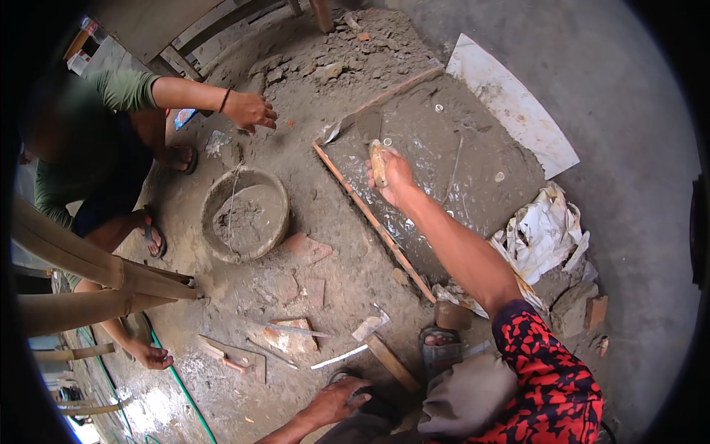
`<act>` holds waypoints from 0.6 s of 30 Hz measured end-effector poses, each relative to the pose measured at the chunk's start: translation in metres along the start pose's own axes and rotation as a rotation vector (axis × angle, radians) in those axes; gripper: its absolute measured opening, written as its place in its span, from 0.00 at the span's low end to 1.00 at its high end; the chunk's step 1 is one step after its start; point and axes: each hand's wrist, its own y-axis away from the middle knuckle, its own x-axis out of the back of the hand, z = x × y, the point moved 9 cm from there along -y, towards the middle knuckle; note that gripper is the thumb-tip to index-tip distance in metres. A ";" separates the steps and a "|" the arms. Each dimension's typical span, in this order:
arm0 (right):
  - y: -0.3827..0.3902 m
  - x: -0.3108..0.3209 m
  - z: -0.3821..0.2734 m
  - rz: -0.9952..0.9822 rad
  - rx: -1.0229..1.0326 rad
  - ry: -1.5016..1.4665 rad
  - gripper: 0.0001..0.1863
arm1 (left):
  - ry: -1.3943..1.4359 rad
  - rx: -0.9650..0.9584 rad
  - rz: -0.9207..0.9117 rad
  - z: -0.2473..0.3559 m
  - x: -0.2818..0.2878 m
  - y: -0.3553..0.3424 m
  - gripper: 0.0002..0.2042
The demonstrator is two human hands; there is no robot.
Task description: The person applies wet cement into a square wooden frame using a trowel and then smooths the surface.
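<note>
My right hand [396,177] is wrapped round the pale handle of a trowel [379,164], reaching over a patch of wet grey mortar [473,148]. The trowel's grey blade lies near the far left corner of that patch and blends into the mortar. A wooden strip [373,222] edges the patch on its left, and a few small pale rings sit in the surface. Low in the view, my left hand [336,402] hangs beside my knee with its fingers stretched out and nothing in it. Nearest to it are my sandalled foot and a white strip [339,357].
A round pan of mortar [248,214] stands left of the patch. A co-worker [89,148] in green crouches beyond it, hands apart. A hammer [384,348], a set square [237,357] and brick pieces lie nearby. Bamboo poles [103,303], a green hose [180,385] and crumpled white sacking [543,229] flank the area.
</note>
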 end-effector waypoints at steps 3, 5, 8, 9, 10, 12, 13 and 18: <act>-0.021 0.003 -0.005 0.051 -0.024 -0.180 0.13 | -0.004 0.004 -0.001 0.000 0.000 0.000 0.18; -0.033 0.006 -0.006 0.048 -0.041 -0.251 0.13 | -0.007 0.008 -0.012 -0.002 -0.003 -0.001 0.19; -0.024 -0.006 0.012 0.030 -0.133 -0.279 0.13 | -0.017 -0.021 0.010 -0.003 -0.002 0.002 0.18; -0.013 -0.014 0.023 0.019 -0.203 -0.235 0.13 | -0.014 0.013 0.002 -0.006 -0.002 0.005 0.18; 0.001 -0.019 0.025 0.014 -0.207 -0.233 0.13 | -0.007 0.047 -0.008 -0.009 -0.004 0.008 0.18; 0.027 -0.028 0.024 -0.101 -0.211 -0.060 0.15 | -0.006 0.044 -0.003 -0.010 -0.001 0.008 0.18; 0.023 -0.018 0.014 -0.097 -0.152 -0.058 0.15 | -0.008 0.031 -0.014 -0.007 -0.002 0.004 0.19; -0.012 0.006 -0.009 0.068 -0.017 -0.088 0.15 | -0.006 -0.012 -0.004 -0.004 -0.002 0.001 0.18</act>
